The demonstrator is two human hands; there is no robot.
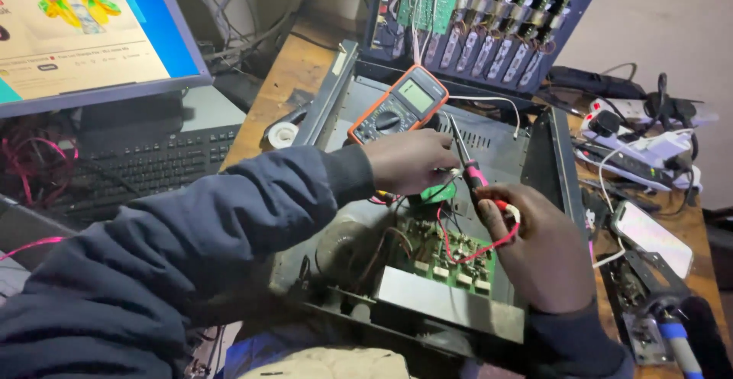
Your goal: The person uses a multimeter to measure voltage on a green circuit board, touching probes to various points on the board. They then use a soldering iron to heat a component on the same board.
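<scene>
Dark sleeve [153, 272] nearest, left hand [408, 161] grip unclear over green board [439, 249], right hand [534, 241] gripping red probe [472, 169], orange multimeter [398, 104] behind

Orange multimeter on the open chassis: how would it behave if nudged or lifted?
The orange multimeter lies tilted on the chassis edge, so a nudge could probably slide it. Its rubbery-looking case likely grips well. The red lead looks floppy and may tug on it.

A tilted computer monitor [84, 32] fills the upper left of the frame, its screen white and blue with a small colourful picture. Upper centre, an orange multimeter [398, 104] shows a grey-green display. At right, a phone [653, 235] lies with a pale glaring screen.
</scene>
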